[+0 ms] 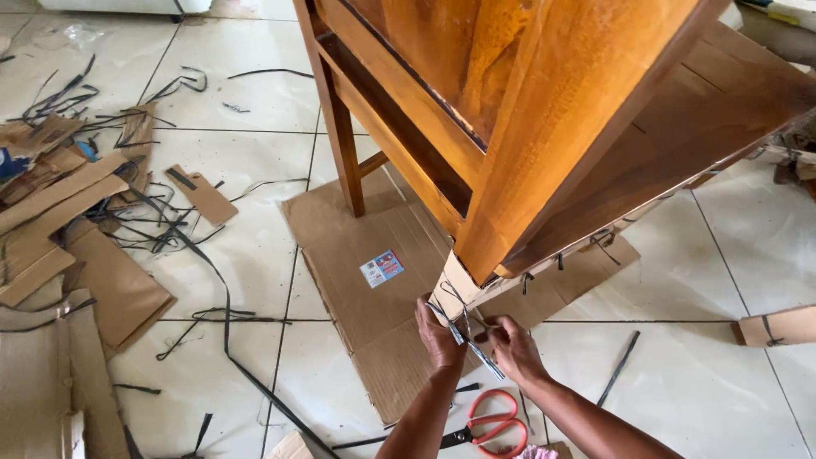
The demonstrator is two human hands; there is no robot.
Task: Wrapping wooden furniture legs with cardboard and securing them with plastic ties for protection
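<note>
Strap (466, 340) (dark, at the cardboard-wrapped leg (453, 289)) is gripped by left hand (438, 333) and right hand (512, 347).

Thin dark plastic strap (466, 338), shiny, stretched taut and slanting between both hands, wound around cardboard wrap (455, 287) on the foot of a wooden furniture leg (544, 127). Leg varnished honey-brown, tilted, foot resting on a flattened cardboard sheet (357, 280) on the floor.

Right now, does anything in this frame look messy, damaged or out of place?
Yes. Cut black strapping and cardboard scraps litter the tiled floor left of the wooden furniture, and red-handled scissors lie open between the forearms.
</note>
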